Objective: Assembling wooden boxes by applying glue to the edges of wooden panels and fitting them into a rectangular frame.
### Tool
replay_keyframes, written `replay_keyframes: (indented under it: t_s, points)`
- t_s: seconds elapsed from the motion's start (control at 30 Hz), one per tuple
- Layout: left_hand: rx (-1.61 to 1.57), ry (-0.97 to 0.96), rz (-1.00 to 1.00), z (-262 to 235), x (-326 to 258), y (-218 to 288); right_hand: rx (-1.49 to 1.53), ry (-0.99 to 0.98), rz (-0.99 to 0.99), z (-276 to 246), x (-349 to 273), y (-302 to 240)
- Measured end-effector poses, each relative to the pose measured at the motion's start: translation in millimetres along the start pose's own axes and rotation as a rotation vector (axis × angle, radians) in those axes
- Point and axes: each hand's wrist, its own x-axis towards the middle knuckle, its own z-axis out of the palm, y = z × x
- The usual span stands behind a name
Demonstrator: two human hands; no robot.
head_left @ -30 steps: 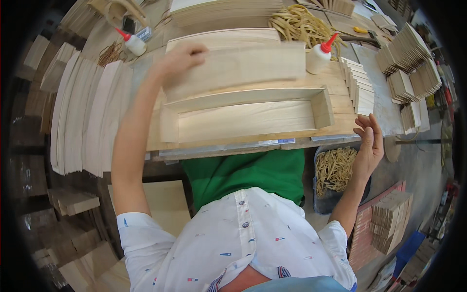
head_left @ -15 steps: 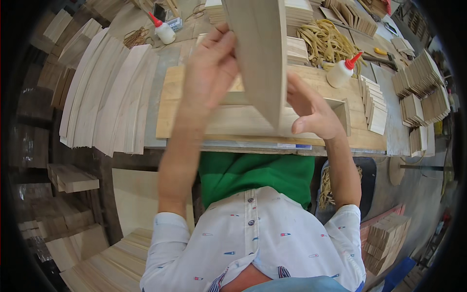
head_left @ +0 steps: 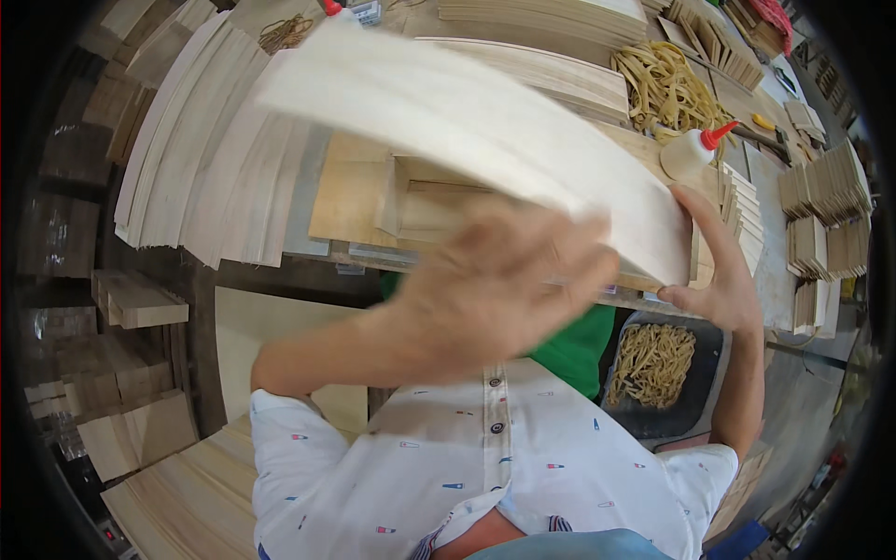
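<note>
A long, pale wooden board (head_left: 467,112) slants over the bench, its far left end raised. My right hand (head_left: 717,275) is shut on the board's near right end, thumb on the near side and fingers at the far edge. My left hand (head_left: 509,280) is smeared by motion in front of the board's near edge; whether it touches the wood cannot be told. Beneath the board, an open wooden box frame (head_left: 385,198) lies on a flat plywood panel (head_left: 341,201). The board hides much of the frame.
Long planks (head_left: 177,140) are stacked at left. A glue bottle (head_left: 686,156) with a red tip and a heap of yellowish bands (head_left: 667,89) stand beyond my right hand. Small wooden panels (head_left: 826,187) are piled at far right. A dark tub (head_left: 711,341) of bands sits below the bench.
The board has swung from standing on end to lying slanted across the bench. My right hand has moved right and now grips its end; my left hand has come off its upper part toward me.
</note>
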Motion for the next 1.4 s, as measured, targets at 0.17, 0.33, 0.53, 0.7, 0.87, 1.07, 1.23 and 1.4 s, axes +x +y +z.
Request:
replay_keyframes:
  t_s: [0.17,0.33,0.53,0.7,0.87,1.07,1.23,1.4]
  points:
    - [-0.104,-0.47,-0.139,-24,31,-61,-0.118,-0.092,-0.034,-8,-16,-9]
    - [-0.332,-0.583,-0.293,4,26,-61,-0.146,-0.028,-0.088,-19,-29,16]
    - [-0.379,-0.53,-0.427,32,25,-64,-0.032,0.081,0.165,-36,-63,73]
    - [-0.33,-0.516,-0.326,51,37,-55,0.063,0.018,0.177,-18,-61,90]
    - [-0.284,-0.515,-0.32,59,44,-49,0.121,-0.007,0.157,-10,-54,91]
    - [-0.294,-0.505,-0.32,66,42,-48,0.112,-0.034,0.151,-7,-49,93]
    - [-0.293,-0.503,-0.326,67,41,-46,0.089,-0.043,0.156,-3,-46,93]
    - [-0.296,-0.496,-0.317,69,40,-46,0.098,-0.04,0.149,-3,-44,95]
